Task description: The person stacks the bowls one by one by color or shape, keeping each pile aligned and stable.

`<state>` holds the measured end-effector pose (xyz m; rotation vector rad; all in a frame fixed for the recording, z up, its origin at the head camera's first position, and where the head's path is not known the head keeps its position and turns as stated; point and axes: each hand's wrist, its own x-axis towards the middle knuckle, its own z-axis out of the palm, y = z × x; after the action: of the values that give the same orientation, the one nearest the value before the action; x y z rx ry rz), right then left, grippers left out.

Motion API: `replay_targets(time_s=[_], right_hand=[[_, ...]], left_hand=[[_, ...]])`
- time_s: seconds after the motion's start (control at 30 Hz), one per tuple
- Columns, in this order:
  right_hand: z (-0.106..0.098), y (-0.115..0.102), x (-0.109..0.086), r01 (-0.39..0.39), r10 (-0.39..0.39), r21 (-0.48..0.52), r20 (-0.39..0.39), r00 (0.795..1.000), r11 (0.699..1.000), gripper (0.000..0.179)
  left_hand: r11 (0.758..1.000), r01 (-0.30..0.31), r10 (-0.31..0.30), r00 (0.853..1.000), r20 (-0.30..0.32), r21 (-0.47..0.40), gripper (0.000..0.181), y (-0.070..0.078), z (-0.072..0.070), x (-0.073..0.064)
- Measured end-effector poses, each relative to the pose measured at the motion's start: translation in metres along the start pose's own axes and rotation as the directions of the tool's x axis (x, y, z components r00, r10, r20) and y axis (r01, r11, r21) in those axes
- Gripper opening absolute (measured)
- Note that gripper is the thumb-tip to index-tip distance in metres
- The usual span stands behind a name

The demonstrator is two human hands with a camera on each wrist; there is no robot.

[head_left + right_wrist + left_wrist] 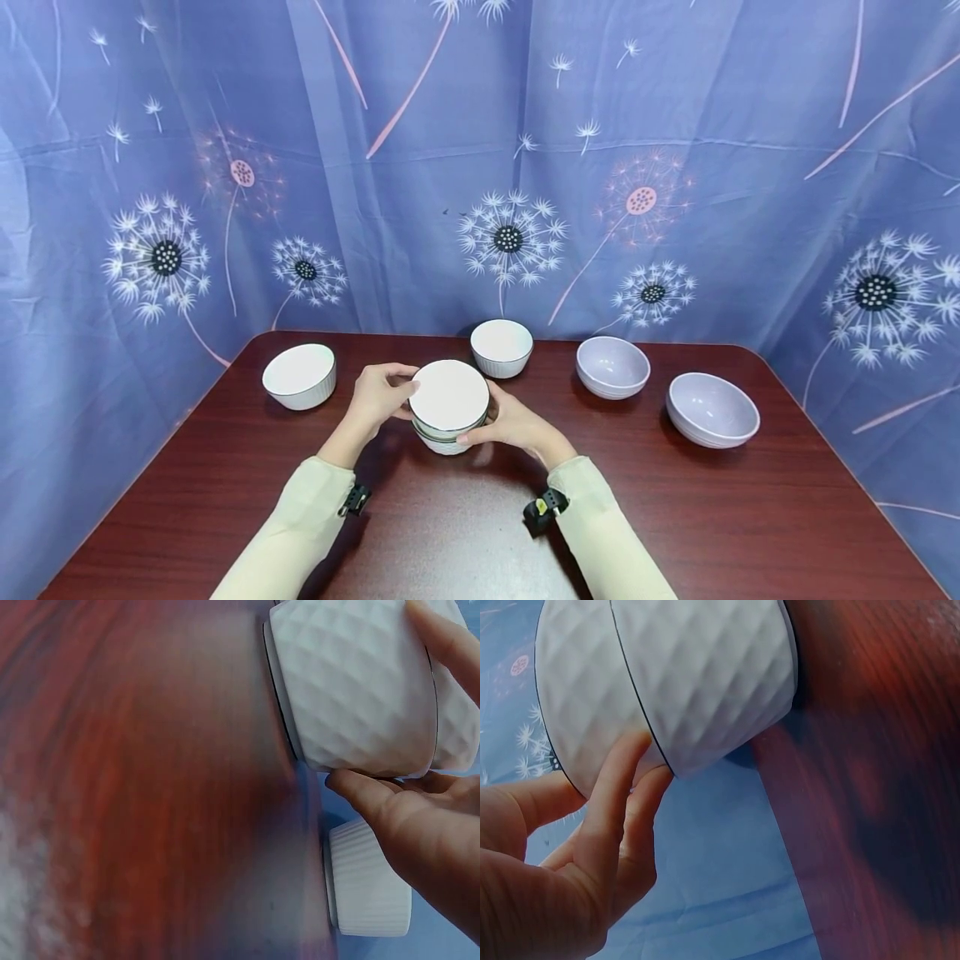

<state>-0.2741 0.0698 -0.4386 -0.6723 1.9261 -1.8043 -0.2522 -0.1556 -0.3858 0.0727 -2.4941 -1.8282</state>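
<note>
Left grip (378,394) pinches upper bowl (450,396) — right grip (512,419) clasps lower bowl (441,447) directly beneath; both lie between grips.

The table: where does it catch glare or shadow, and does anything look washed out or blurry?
Head view: pale glare on the table between the forearms, and the top bowl's inside bleached to plain white; left wrist view: a dark, soft-edged shadow on the wood at right; right wrist view: blurred wood grain, with a pale sheen at lower left.
</note>
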Motion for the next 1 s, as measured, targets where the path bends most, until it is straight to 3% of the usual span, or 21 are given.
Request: replay_targets(time_s=[0.23,0.5,1.0], right_hand=[[0.0001,-0.0021,-0.0006,0.014,-0.014,-0.009,0.03,0.999,1.0,0.096],[-0.0012,-0.0031,0.0005,-0.009,0.01,-0.033,0.008,1.0,0.999,0.099],[-0.0021,-0.0021,0.0013,-0.011,0.011,-0.013,0.019,1.0,1.0,0.099]], left_hand=[[1.0,0.009,-0.009,1.0,-0.008,0.018,0.025,-0.0017,0.0024,0.0002],[1.0,0.006,-0.005,1.0,-0.011,0.014,0.023,-0.0016,0.0012,0.0011],[0.999,0.043,-0.043,0.999,0.032,0.011,0.026,-0.0077,-0.0052,0.006]])
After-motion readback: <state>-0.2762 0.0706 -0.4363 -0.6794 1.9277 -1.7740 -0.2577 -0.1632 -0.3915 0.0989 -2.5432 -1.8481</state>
